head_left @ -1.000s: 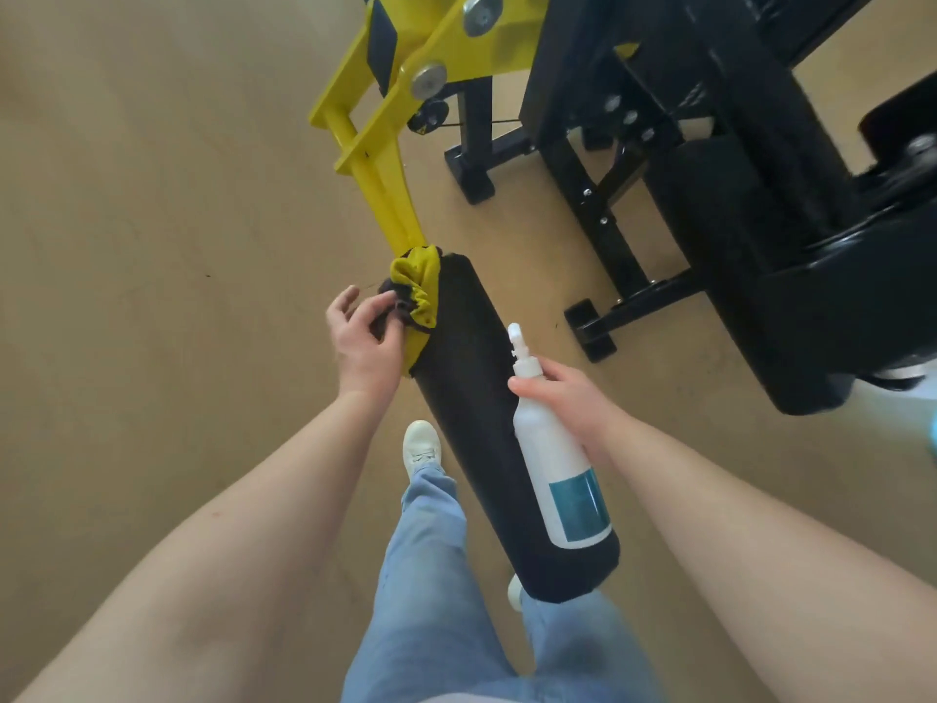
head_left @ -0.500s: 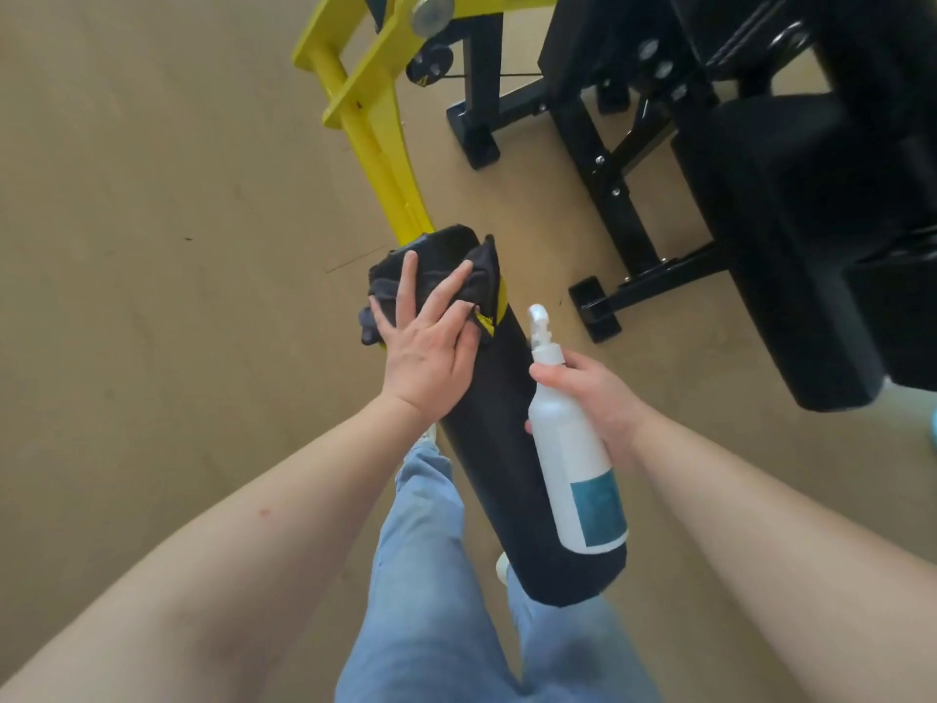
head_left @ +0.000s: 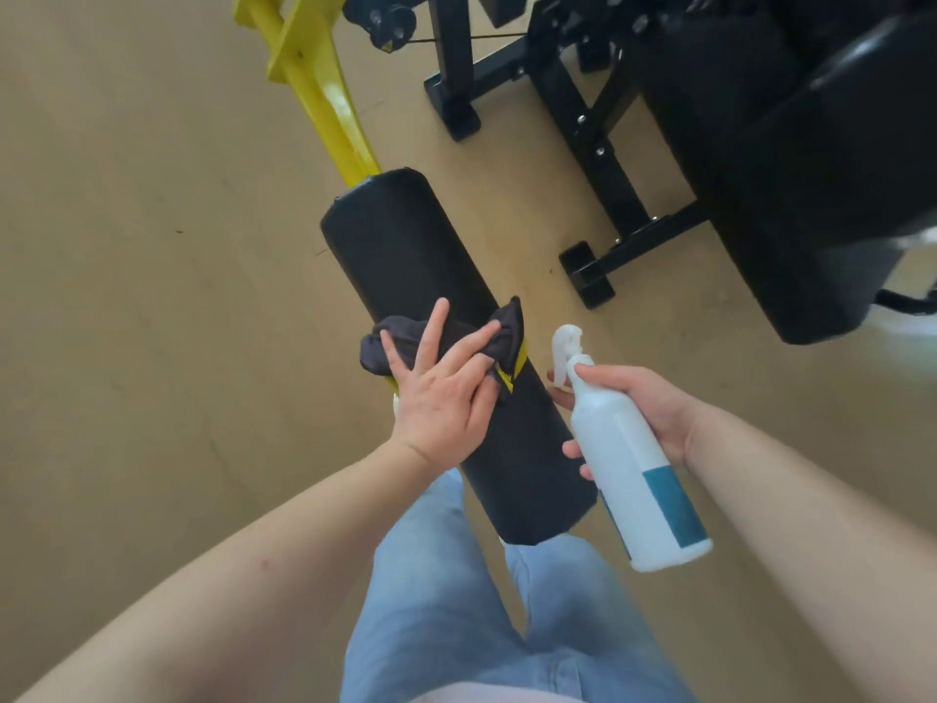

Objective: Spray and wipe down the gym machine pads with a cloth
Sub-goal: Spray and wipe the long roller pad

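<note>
Nearest me I see light blue denim trouser legs (head_left: 446, 601). Just past them my left hand (head_left: 441, 398) lies flat, fingers straight and spread, pressing a dark grey cloth with a yellow underside (head_left: 507, 324) onto the middle of the black padded vinyl roller (head_left: 400, 246). My right hand (head_left: 654, 403), just right of the roller, wraps fingers and thumb round a white plastic spray bottle with a teal label (head_left: 623, 464), nozzle pointing away. Farther out the roller meets a yellow steel arm (head_left: 329, 104), with the black machine frame (head_left: 588, 124) standing on the tan floor (head_left: 127, 296)

Black cylindrical roller pad (head_left: 405, 256) on yellow arm, dark cloth (head_left: 499, 324) draped across, white spray bottle (head_left: 628, 479) beside.
</note>
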The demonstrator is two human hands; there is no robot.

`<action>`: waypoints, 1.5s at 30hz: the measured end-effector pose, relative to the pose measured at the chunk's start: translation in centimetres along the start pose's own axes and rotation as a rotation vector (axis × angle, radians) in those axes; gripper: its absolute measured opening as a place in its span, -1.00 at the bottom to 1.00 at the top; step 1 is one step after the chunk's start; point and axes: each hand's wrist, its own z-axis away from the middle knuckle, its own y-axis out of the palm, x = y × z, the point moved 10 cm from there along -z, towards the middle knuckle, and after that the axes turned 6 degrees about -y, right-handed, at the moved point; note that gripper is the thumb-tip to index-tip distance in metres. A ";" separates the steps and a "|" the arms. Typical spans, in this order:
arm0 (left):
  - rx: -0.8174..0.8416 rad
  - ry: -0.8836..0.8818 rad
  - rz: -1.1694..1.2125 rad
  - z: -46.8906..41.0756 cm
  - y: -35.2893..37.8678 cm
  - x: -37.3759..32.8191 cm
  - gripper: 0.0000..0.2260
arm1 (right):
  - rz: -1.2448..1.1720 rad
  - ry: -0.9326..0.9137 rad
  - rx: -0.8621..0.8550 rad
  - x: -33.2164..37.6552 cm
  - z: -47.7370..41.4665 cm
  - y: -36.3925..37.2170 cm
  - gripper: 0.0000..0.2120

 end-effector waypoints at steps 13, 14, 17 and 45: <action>0.195 0.244 -0.167 13.9 8.9 -9.7 -0.80 | 0.087 -0.052 0.108 -7.0 0.2 -3.5 -0.53; 0.201 0.254 -0.177 14.0 9.0 -9.7 -0.80 | 0.092 -0.058 0.106 -7.1 0.3 -3.5 -0.54; 0.206 0.339 -0.200 14.1 8.6 -9.5 -0.82 | 0.059 -0.070 0.104 -7.3 0.3 -3.4 -0.52; 0.272 0.242 -0.600 -13.4 -1.4 -1.1 -0.54 | 0.307 -0.040 0.056 -3.6 -1.7 -2.5 -0.51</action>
